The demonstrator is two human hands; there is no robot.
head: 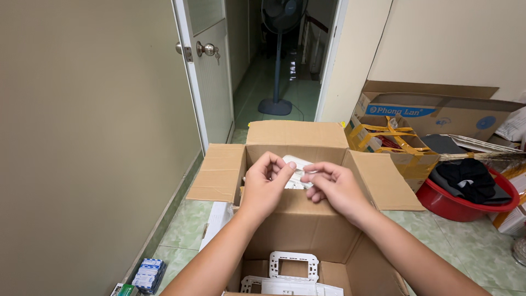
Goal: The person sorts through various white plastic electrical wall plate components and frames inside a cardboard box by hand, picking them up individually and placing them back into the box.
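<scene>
Both my hands are raised over an open brown cardboard box [307,230] and together hold a small white plastic part [297,171] between the fingertips. My left hand [266,183] pinches its left side, and my right hand [334,186] pinches its right side. The fingers hide most of the part. At the bottom of the box lie white plastic frame plates [293,266] with rectangular openings.
An open white door [211,71] with a metal knob leads to a hallway with a standing fan [276,55]. A taped cardboard box [397,145], a larger box [438,112] and a red basin [466,203] with dark cloth stand at right. Small blue packs [148,273] lie by the left wall.
</scene>
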